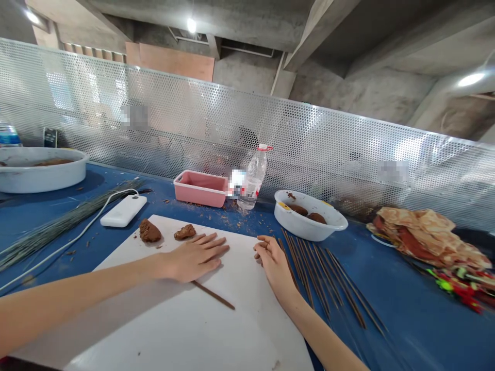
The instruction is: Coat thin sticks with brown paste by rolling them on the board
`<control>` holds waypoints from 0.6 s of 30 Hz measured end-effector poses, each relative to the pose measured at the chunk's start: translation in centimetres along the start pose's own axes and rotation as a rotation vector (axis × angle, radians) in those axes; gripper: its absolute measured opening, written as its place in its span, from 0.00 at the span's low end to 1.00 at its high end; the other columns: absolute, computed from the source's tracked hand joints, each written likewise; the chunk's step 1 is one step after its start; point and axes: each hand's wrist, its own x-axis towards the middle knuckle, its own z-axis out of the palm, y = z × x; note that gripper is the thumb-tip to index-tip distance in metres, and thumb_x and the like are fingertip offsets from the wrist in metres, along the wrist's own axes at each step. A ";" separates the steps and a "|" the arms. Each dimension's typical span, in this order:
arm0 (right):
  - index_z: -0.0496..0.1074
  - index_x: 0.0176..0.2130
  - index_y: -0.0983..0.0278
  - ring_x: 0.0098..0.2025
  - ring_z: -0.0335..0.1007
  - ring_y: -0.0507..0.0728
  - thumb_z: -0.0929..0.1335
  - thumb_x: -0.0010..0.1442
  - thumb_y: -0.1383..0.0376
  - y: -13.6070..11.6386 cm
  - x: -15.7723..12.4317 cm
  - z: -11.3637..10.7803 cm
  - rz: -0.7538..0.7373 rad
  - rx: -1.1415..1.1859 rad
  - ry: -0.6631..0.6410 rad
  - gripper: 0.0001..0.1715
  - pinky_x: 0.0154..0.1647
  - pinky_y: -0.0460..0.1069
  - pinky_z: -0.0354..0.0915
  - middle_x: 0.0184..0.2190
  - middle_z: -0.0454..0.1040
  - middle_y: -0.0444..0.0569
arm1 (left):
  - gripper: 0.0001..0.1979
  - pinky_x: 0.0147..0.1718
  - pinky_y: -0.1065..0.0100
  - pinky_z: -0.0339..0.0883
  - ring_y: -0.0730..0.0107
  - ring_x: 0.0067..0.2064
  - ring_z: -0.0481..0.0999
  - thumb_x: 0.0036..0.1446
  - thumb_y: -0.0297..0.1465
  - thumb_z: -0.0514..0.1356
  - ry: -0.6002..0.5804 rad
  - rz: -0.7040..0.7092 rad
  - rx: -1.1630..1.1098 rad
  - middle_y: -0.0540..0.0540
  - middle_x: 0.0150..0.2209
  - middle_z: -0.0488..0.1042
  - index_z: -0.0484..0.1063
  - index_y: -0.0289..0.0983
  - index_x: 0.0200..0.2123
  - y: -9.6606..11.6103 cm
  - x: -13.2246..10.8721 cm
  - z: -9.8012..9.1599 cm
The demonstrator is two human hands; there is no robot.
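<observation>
While the left hand [193, 257] and right hand [275, 265] are lying open and empty on a white board [174, 330],
a thin stick [214, 295] is slanting out from under the left palm.

The blue counter [402, 330] is carrying a white board [185, 335] at its near edge, brown sticks [328, 283] beside it, a white power bank [124, 210], and a pink tray [200, 188] and plastic bottle [253, 180] along the back edge.

This is a craft workshop: a blue tabletop [402, 304] stands against a perforated metal screen [309, 144] beneath bare concrete beams [309, 36], strewn with lumps of brown paste [150, 231] and thin sticks [320, 278].
</observation>
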 end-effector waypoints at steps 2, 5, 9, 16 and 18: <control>0.73 0.46 0.61 0.34 0.76 0.60 0.70 0.55 0.48 0.1 0.1 0.1 -0.004 -0.011 -0.005 0.25 0.37 0.54 0.69 0.36 0.78 0.49 | 0.28 0.76 0.47 0.54 0.49 0.80 0.53 0.81 0.44 0.44 0.016 -0.021 -0.031 0.45 0.79 0.55 0.56 0.46 0.78 0.3 -0.9 -0.2; 0.74 0.45 0.60 0.36 0.75 0.60 0.69 0.58 0.50 0.0 0.1 0.1 -0.016 -0.037 -0.036 0.21 0.39 0.54 0.68 0.36 0.78 0.49 | 0.28 0.76 0.51 0.53 0.53 0.79 0.55 0.81 0.44 0.41 0.045 -0.082 -0.068 0.48 0.78 0.57 0.59 0.46 0.77 1.0 -2.2 -0.5; 0.77 0.32 0.60 0.35 0.73 0.60 0.69 0.64 0.53 -1.7 -1.3 0.0 -0.072 -0.100 -0.219 0.15 0.40 0.53 0.66 0.29 0.77 0.47 | 0.28 0.75 0.49 0.56 0.52 0.77 0.61 0.81 0.45 0.42 0.112 -0.155 -0.067 0.47 0.77 0.62 0.64 0.44 0.74 1.3 -2.7 -0.5; 0.85 0.36 0.58 0.41 0.74 0.58 0.79 0.58 0.64 -4.4 -5.1 0.0 -0.505 -0.406 -0.729 0.04 0.43 0.51 0.66 0.35 0.80 0.45 | 0.23 0.70 0.45 0.65 0.46 0.72 0.70 0.79 0.39 0.48 0.238 -0.173 -0.050 0.39 0.70 0.74 0.77 0.40 0.63 1.8 -2.1 -0.3; 0.84 0.36 0.58 0.41 0.74 0.57 0.77 0.61 0.70 -4.3 -5.3 0.1 -0.541 -0.415 -0.725 0.06 0.44 0.50 0.67 0.33 0.80 0.44 | 0.20 0.65 0.49 0.70 0.49 0.65 0.77 0.78 0.37 0.49 0.280 -0.159 -0.092 0.40 0.62 0.81 0.80 0.40 0.56 2.6 -2.2 -0.9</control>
